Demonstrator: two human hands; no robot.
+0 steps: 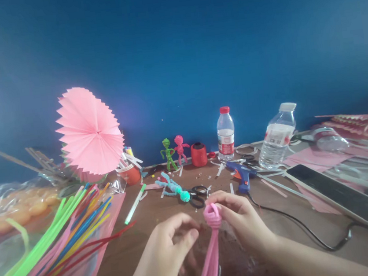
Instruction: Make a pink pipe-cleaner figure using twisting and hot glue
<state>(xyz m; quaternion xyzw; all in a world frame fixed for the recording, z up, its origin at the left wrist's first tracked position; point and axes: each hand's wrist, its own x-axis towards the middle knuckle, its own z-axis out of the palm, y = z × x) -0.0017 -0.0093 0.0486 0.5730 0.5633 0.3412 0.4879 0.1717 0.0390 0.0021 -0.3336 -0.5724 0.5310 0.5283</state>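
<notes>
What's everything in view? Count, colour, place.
wall: 1, blue, background
table: 1, brown, foreground
paper fan: 1, pink, left
loose stems: many, multicoloured, left
sticks: several, brown, left
round items: several, orange, far left
cup: 1, orange, left
marker: 1, pale green, left
standing figures: 2, green and pink, by wall
lying figure: 1, turquoise, centre
scissors: 1 pair, black, centre
container: 1, red, by wall
glue gun: 1, blue, right
bottles: at least 3, clear, right
phone: 1, black screen, right
cable: 1, black, right
paper sheets: several, pink, both sides
bundle: 1, pink, front centre
left hand: 1, bare, beside bundle
right hand: 1, bare, holding bundle
</notes>
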